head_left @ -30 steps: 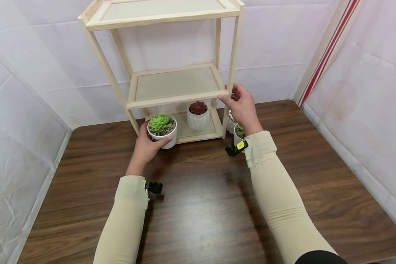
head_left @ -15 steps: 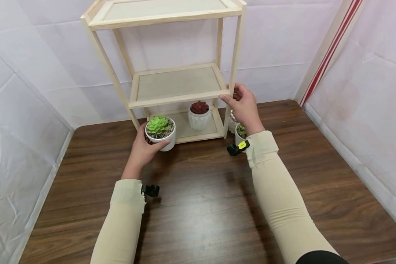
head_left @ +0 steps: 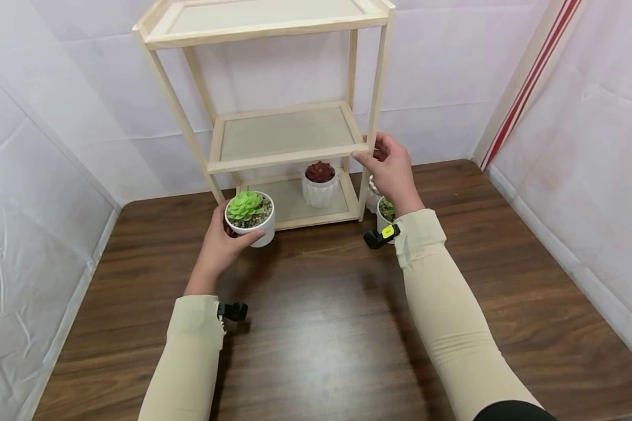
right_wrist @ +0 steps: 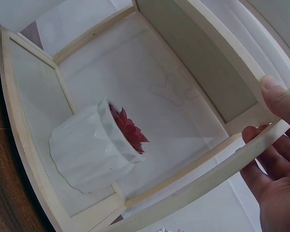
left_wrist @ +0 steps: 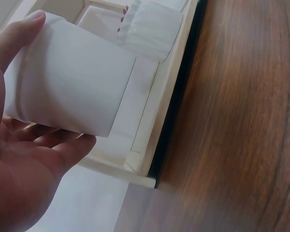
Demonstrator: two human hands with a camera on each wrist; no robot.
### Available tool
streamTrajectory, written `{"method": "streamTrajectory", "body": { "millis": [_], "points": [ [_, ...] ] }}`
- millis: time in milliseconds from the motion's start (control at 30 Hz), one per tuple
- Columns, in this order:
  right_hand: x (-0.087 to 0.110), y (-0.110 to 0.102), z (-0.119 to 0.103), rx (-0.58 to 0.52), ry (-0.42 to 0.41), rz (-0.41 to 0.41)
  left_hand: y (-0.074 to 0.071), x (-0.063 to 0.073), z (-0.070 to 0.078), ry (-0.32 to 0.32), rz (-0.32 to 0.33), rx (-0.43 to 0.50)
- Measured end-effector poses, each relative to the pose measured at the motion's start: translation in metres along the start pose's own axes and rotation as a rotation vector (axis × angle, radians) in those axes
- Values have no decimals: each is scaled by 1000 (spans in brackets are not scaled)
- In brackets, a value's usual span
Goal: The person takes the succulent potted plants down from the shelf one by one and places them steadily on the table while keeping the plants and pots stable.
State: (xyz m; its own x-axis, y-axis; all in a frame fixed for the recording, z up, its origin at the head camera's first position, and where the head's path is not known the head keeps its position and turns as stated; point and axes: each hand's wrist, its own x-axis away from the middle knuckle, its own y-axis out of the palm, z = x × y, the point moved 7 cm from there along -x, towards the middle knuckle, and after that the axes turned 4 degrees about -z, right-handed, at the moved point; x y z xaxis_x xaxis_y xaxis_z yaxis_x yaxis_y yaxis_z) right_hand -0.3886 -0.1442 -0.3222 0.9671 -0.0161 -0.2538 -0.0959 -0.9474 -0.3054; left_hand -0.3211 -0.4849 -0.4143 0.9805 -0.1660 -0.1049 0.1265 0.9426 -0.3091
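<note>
My left hand (head_left: 219, 241) grips a smooth white pot (left_wrist: 72, 72) holding a green succulent (head_left: 245, 206) in gravel. Thumb and fingers lie on opposite sides of this pot, which is in front of the left part of the bottom shelf. At the right front post of the wooden shelf rack (head_left: 289, 156), my right hand (head_left: 392, 172) holds the frame where the middle shelf meets it. Its thumb lies on the shelf's front edge and its fingers reach behind the post. A fluted white pot (right_wrist: 89, 147) with a dark red succulent (head_left: 320, 172) stands on the bottom shelf's right half.
Just right of the rack, partly hidden by my right hand and wrist, stand a white pot with a green plant (head_left: 386, 211) and another white pot (head_left: 371, 196). White fabric walls (head_left: 453, 76) border the brown wooden table (head_left: 316, 327) behind and at both sides.
My left hand has drawn the green succulent's pot a little left and toward me, away from the bottom shelf. The right hand keeps its hold on the rack.
</note>
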Motion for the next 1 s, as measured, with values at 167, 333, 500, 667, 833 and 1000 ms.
{"method": "streamTrajectory", "body": {
  "millis": [167, 333, 500, 667, 833, 1000],
  "points": [
    [0, 1, 0, -1, 2, -2, -4, 7, 0, -37, -15, 2],
    [-1, 0, 0, -6, 7, -2, -7, 19, 19, -38, -24, 2],
    [-1, 0, 0, 0, 10, -5, -12, 26, 24, -38, -24, 0],
    [-2, 0, 0, 6, 6, -1, -17, 29, 18, -48, -24, -5],
    [-2, -1, 0, -1, 7, 2, -25, 26, 2, -59, -17, -15],
    [-2, -2, -1, -9, 8, -1, -33, 22, -15, -63, -14, -48]
  ]
}}
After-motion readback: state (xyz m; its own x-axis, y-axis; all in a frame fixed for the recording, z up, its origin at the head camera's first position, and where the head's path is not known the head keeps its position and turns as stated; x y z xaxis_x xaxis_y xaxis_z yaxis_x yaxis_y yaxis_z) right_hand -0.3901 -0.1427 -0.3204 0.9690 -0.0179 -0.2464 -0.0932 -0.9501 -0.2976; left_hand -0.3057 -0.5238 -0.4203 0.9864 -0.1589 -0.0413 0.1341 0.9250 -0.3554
